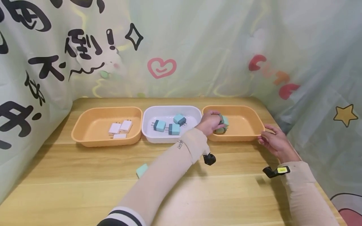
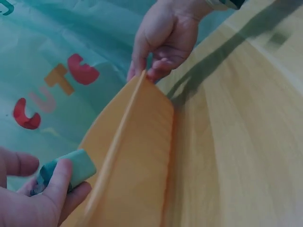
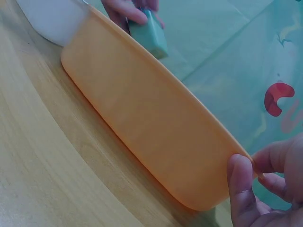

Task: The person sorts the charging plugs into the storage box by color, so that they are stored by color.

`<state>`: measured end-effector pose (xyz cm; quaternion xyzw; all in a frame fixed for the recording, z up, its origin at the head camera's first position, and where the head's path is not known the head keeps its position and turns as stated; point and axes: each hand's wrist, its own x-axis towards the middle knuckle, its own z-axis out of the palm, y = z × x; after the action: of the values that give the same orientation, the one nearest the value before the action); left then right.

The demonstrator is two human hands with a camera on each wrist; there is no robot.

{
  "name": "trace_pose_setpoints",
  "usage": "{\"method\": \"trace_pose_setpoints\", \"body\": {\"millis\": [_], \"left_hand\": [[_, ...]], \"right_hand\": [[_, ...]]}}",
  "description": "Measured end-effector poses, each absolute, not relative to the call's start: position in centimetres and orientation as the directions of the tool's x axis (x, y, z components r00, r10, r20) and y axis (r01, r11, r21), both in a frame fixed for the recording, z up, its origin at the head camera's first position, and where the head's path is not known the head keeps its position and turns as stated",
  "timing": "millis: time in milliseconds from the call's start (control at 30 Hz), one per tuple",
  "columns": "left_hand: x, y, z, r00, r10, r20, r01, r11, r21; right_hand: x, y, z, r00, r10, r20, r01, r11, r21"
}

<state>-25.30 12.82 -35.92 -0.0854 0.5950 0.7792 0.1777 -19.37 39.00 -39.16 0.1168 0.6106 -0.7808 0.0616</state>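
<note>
My left hand (image 1: 210, 122) reaches over the left end of the right orange tray (image 1: 243, 136). Its fingers hold a mint-green charger (image 2: 81, 169) above the tray's rim. In the head view the fingers partly hide that charger. A second greenish shape (image 1: 220, 130) shows just below it; I cannot tell whether it lies in the tray or is held. At the tray's right end, my right hand (image 1: 275, 141) pinches the rim between thumb and fingers (image 3: 241, 175).
The middle white tray (image 1: 150, 137) has several blue-and-dark chargers (image 1: 173, 129) in it. White chargers (image 1: 126, 126) lie in the left orange tray (image 1: 82, 139). A mint-green block (image 1: 142, 170) sits on the wooden table (image 1: 85, 188), beside my left forearm. A printed curtain (image 1: 209, 56) hangs behind.
</note>
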Motion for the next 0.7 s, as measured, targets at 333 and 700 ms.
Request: {"method": "trace_pose_setpoints", "body": {"millis": [333, 700], "left_hand": [[-26.1, 14.3, -36.2, -0.914, 0.024, -0.404, -0.401, -0.186, 0.897], [-27.0, 14.1, -36.1, -0.900, 0.042, -0.435, -0.419, -0.360, 0.834]], "right_hand": [[-19.4, 39.0, -39.0, -0.970, 0.048, -0.240, 0.221, -0.249, -0.943], [-19.3, 38.7, -39.1, -0.975, 0.048, -0.216, 0.197, -0.254, -0.947]]}}
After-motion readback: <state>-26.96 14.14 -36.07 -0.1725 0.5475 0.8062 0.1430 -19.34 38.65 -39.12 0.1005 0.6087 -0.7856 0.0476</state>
